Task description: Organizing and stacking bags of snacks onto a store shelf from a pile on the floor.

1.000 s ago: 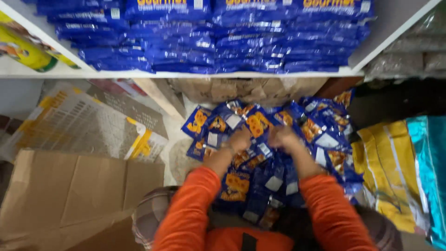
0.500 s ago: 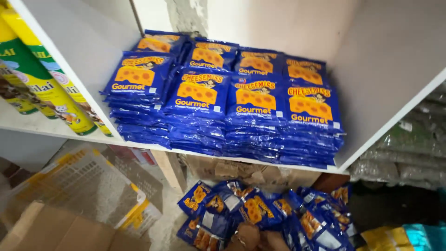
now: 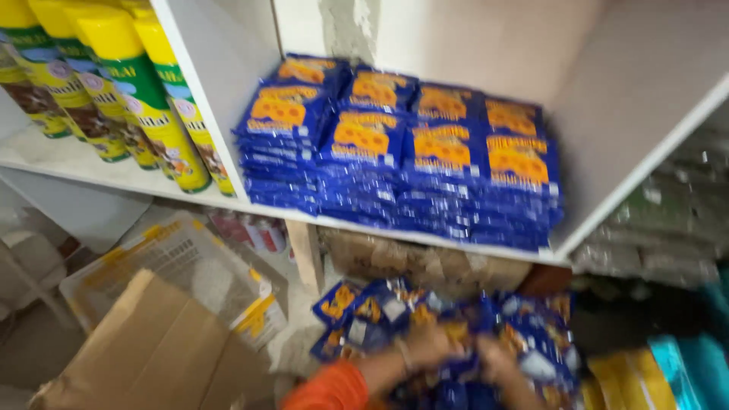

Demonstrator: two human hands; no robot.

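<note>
Both hands, left hand and right hand, sit close together at six o'clock, gripping blue snack packets piled on the floor. Stacked blue packets fill the white shelf at twelve o'clock.

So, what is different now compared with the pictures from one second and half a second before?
The view first tilted up from the floor to the shelf, then came partly back down. Both hands, left hand and right hand, show again, gathering blue packets from the loose pile on the floor. The stacked blue packets on the shelf, the yellow-green cans and the cardboard box stayed in place.
</note>
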